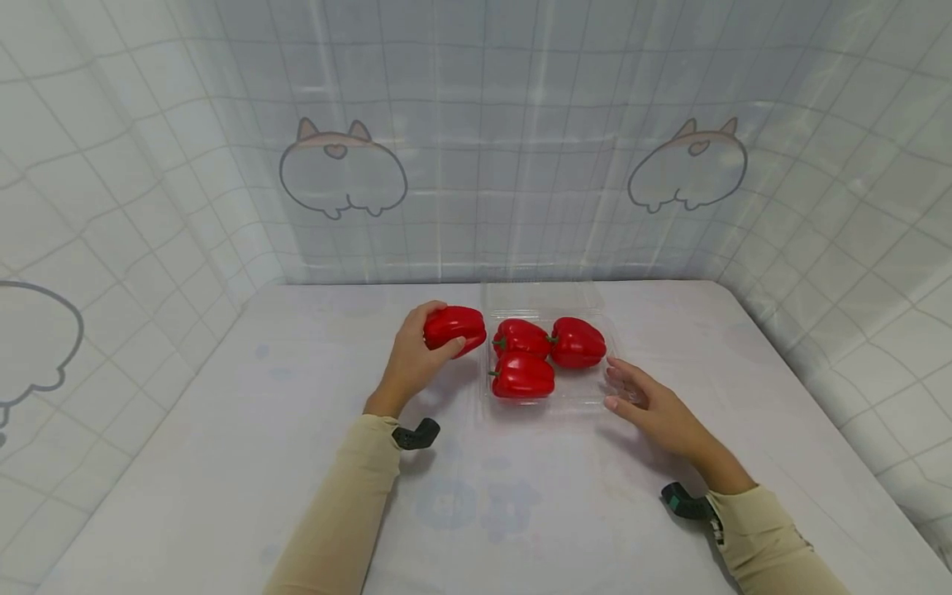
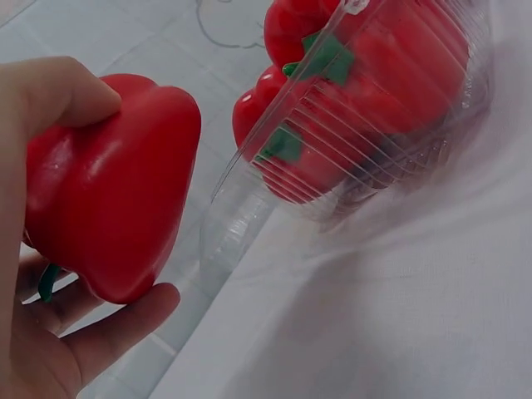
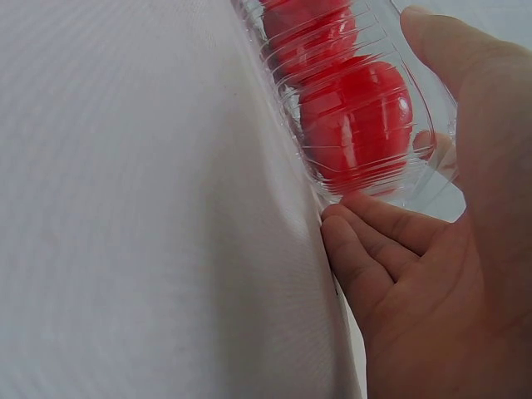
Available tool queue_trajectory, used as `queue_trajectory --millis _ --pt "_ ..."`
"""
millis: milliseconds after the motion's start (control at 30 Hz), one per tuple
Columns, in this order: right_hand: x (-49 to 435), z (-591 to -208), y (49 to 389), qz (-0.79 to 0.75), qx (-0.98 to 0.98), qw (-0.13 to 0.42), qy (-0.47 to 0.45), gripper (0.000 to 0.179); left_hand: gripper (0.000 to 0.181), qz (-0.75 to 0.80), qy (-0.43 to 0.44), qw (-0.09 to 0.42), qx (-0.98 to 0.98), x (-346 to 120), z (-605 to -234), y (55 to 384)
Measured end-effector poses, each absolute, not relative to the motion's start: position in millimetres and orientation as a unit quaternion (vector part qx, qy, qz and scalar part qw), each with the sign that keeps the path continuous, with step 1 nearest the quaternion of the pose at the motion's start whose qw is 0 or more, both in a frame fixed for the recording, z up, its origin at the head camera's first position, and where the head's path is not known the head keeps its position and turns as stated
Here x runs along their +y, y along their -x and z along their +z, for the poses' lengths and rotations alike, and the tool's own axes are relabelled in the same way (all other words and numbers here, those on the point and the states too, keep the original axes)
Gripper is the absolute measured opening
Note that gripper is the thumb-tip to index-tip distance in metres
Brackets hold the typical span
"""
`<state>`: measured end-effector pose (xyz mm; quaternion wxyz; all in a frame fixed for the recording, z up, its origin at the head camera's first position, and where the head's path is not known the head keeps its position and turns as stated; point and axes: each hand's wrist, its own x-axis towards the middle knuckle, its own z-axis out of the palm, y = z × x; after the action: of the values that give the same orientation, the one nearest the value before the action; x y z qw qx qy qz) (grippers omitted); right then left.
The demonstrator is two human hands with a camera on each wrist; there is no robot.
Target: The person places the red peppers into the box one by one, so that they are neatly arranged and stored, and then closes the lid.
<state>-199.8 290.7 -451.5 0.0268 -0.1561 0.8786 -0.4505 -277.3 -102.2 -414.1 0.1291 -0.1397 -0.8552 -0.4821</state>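
My left hand [image 1: 421, 354] grips a red bell pepper [image 1: 459, 324], thumb on one side and fingers on the other, just left of a clear plastic clamshell box [image 1: 583, 385]. In the left wrist view, that pepper [image 2: 125, 183] shows its green stem low, beside my fingers, and it is apart from the box wall. Three more red bell peppers lie inside the box: one at back left [image 1: 523, 338], one at back right [image 1: 578, 343], one at front left [image 1: 524, 376]. My right hand [image 1: 658, 411] is by the box's right side, fingers loosely bent, fingertips [image 3: 353, 204] at its lower edge.
The box's clear lid [image 1: 543, 295] lies folded back toward the rear wall. A white cloth [image 1: 245, 438] covers the table. Grid-patterned curtains [image 1: 513, 149] with cartoon outlines hang behind and at both sides. A dark wrist camera [image 1: 416, 435] sits on each wrist.
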Motion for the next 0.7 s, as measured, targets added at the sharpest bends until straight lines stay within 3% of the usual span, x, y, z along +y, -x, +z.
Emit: queue_trajectory --millis 700 --pt "290.8 -451.4 199.7 -0.447 0.880 0.024 0.161 0.073 0.063 -0.499 0.145 0.105 -0.848 -93.4 -408.9 272.2"
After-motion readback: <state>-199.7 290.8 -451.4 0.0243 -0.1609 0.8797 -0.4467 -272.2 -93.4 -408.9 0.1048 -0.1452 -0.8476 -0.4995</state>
